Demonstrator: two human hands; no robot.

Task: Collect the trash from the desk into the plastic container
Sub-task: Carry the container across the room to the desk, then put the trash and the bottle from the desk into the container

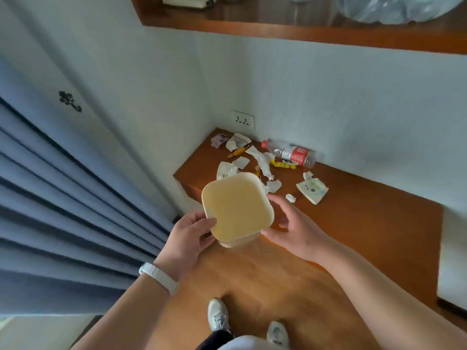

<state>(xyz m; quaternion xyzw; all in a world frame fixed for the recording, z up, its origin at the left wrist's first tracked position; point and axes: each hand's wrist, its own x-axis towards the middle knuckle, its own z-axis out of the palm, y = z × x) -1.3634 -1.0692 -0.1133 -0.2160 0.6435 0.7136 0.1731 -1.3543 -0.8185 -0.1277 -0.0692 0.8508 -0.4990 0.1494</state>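
Note:
I hold a cream square plastic container (237, 208) in the air in front of the wooden desk (366, 223), its open top facing me. My left hand (189, 236) grips its near left corner, thumb over the rim. My right hand (290, 223) holds its right side. Nothing shows inside it. Trash lies on the desk's far left end: an empty plastic bottle (290, 152) with a red cap on its side by the wall, crumpled white tissues (262, 162), a yellow wrapper (281, 164), a folded white packet (313, 190) and small paper scraps.
A wall socket (243, 120) sits above the desk's corner. A wooden shelf (303, 29) overhangs the desk, with plastic bags on it. Blue curtains (63, 198) hang to the left. My shoes (218, 317) stand on the wooden floor below.

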